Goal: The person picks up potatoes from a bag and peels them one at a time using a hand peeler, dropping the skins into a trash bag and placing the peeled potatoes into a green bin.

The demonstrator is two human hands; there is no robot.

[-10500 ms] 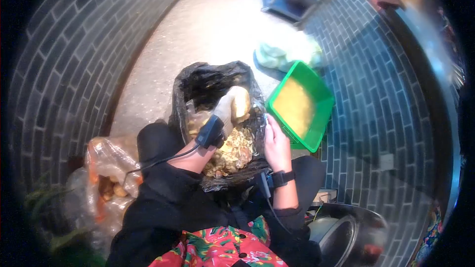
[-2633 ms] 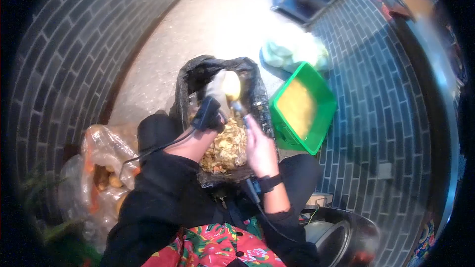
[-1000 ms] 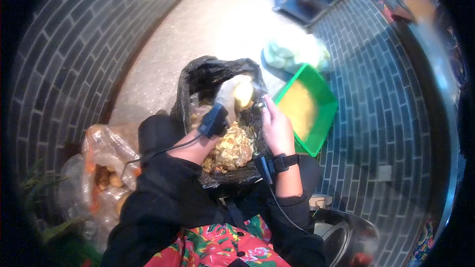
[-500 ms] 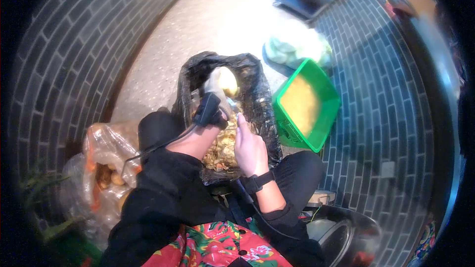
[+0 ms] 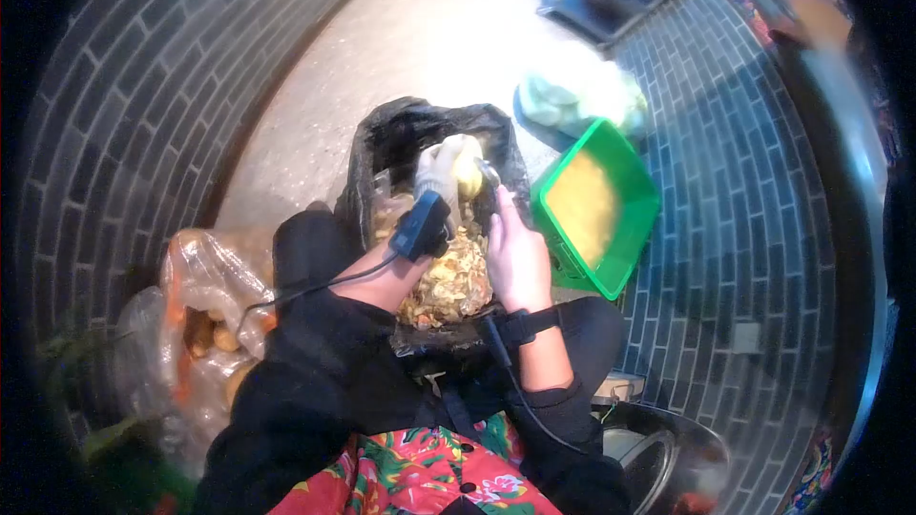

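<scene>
My left hand [image 5: 439, 166], in a pale knitted glove, is closed around a peeled, pale yellow potato [image 5: 468, 178]. Beside the potato's right side, my right hand [image 5: 517, 262] is bare and closed on a peeler [image 5: 489, 175], whose head is small and partly blurred. Both hands are over a bin lined with a black plastic bag [image 5: 367, 157], which stands between my knees. A heap of peelings [image 5: 448, 277] fills its near part, below my hands.
Right of the bin stands a green crate [image 5: 563, 253] with yellowish contents. Beyond it lies a whitish-green plastic bag [image 5: 582, 95]. A clear bag [image 5: 205, 267] with several unpeeled potatoes [image 5: 212, 334] is at left. A metal pot [image 5: 701, 453] stands at lower right; tiled walls rise on both sides.
Both hands have shifted to the right, still holding the potato and the peeler. The peeler has come up from below the potato to its right side.
</scene>
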